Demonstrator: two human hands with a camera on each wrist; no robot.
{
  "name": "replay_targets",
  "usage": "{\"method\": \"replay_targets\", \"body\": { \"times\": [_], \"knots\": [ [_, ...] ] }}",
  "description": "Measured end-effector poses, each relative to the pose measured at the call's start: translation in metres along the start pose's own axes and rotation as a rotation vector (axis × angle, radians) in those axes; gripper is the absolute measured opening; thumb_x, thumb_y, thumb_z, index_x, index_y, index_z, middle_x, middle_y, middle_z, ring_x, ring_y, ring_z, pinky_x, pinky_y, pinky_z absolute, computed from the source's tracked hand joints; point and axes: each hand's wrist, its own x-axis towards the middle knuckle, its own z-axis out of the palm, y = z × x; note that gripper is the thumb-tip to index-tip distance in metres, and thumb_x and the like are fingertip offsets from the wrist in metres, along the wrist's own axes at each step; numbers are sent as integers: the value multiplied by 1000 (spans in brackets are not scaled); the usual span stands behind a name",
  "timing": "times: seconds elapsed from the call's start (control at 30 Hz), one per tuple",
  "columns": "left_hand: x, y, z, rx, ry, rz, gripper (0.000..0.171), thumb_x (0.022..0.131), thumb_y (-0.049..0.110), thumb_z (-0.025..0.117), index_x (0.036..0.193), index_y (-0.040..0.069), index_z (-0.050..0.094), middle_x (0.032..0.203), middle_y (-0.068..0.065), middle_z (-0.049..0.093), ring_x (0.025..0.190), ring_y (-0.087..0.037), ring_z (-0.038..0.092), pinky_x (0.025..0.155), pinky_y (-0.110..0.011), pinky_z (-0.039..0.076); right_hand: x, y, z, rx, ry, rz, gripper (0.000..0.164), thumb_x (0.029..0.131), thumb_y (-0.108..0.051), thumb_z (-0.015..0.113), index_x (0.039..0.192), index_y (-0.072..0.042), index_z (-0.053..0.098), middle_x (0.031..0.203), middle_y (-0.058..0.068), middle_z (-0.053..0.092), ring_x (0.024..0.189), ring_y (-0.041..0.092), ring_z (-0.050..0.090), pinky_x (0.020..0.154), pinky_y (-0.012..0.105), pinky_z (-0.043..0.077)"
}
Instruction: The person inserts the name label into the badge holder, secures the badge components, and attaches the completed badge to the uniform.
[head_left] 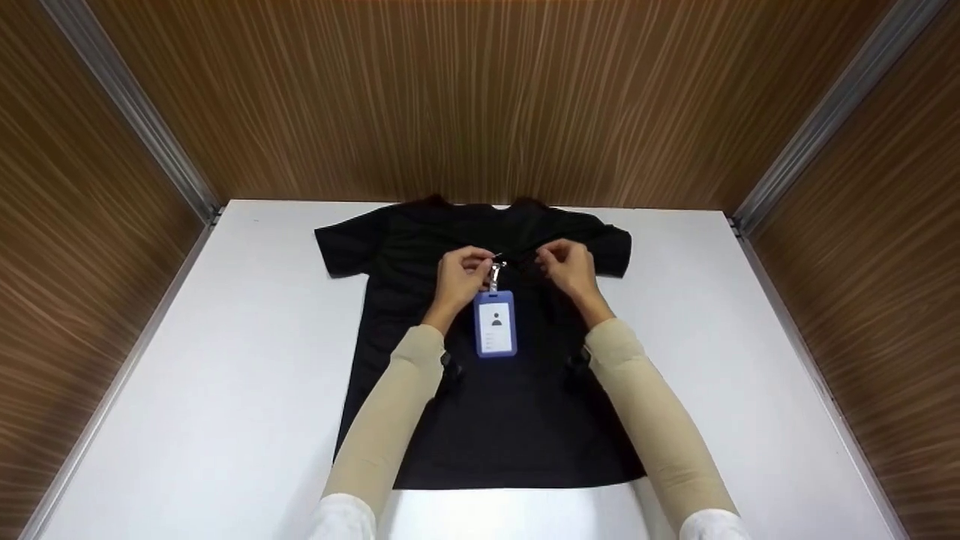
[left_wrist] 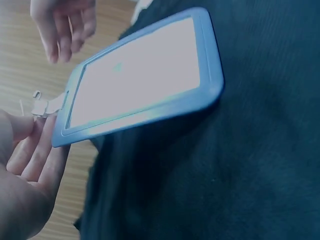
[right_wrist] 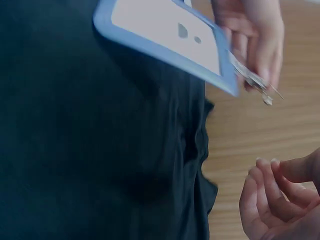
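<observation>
In the head view, my left hand (head_left: pixel 461 279) pinches the metal clip (head_left: pixel 495 274) of a blue badge holder (head_left: pixel 496 354) by its top end. The badge holder hangs down over a black T-shirt (head_left: pixel 510 420), its white card (head_left: pixel 495 326) facing up. From the clip a thin pin (right_wrist: pixel 276 91) sticks out beside a small metal catch (right_wrist: pixel 267 100), apart from it. My right hand (head_left: pixel 570 266) hovers to the right of the clip with loosely curled fingers. In the right wrist view its thumb is close to the fingertips, and nothing shows between them.
The T-shirt lies spread on a white table (head_left: pixel 262 360), collar toward the back. Wood-patterned panels (head_left: pixel 480 105) close off the back and both sides, with metal corner posts (head_left: pixel 142 112) between them.
</observation>
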Motion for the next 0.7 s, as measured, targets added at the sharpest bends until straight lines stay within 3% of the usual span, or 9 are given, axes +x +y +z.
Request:
{"method": "replay_targets", "body": {
  "times": [0.17,0.27,0.47,0.7],
  "knots": [
    [11,-14,0,93,21,-48,13,94,-4,66,103,-8,74,89,-25,77,60,-19,69,50,-22,55,16,7,6,-170,16,28,18,94,-11,67,103,0,77,105,18,78,100,30,72,92,36,54],
    [16,-21,2,149,28,-65,14,95,-3,66,104,-8,75,90,-23,77,61,-19,70,50,-21,54,23,12,15,-196,12,45,19,93,-10,66,103,1,77,108,19,77,109,35,70,102,44,51],
    [25,-18,9,287,45,-66,12,95,-1,67,101,-3,77,90,-17,79,63,-12,66,54,-21,54,34,17,39,-257,4,84,18,93,-12,67,102,-1,77,110,17,77,115,37,69,105,45,50],
    [37,-13,22,398,54,-36,11,93,1,70,97,1,80,95,-13,80,86,-20,75,76,-26,58,39,20,56,-295,0,95,21,93,-15,68,106,0,75,109,18,77,112,35,69,103,44,52]
  ]
}}
